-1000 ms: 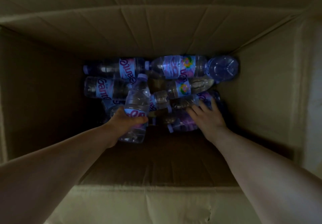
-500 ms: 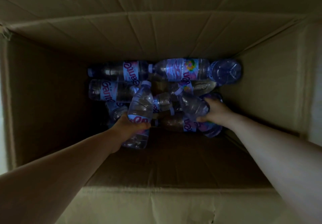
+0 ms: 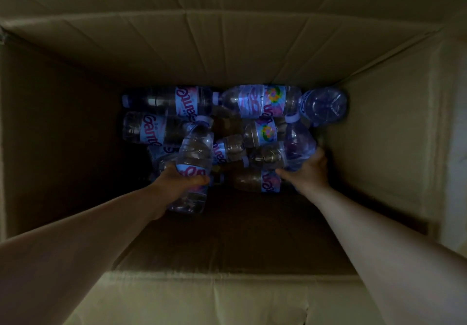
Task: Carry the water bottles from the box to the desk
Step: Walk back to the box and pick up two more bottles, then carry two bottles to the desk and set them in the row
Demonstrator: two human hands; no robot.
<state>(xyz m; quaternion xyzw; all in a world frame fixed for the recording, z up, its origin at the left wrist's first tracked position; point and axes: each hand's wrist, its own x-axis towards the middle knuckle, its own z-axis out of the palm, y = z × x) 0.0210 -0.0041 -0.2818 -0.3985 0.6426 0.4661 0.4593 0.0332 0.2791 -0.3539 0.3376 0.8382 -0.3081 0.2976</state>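
I look down into a deep, dim cardboard box [image 3: 394, 132]. Several clear water bottles with blue and pink labels lie piled at its far end [image 3: 262, 101]. My left hand [image 3: 177, 180] grips one bottle [image 3: 195, 152] around its label, cap pointing away from me. My right hand [image 3: 309, 170] grips a second bottle [image 3: 298, 142] by its lower half, raised with its cap up and tilted away. Both held bottles sit just above the pile.
The near half of the box floor [image 3: 227, 231] is bare brown cardboard. Tall box walls close in on all sides, and the near wall's rim [image 3: 214, 276] crosses under my forearms. A bottle standing on end [image 3: 324, 106] fills the far right corner.
My right hand has taken hold of a bottle from the pile and lifted it, tipping its cap upward. My left hand keeps its bottle, barely moved.
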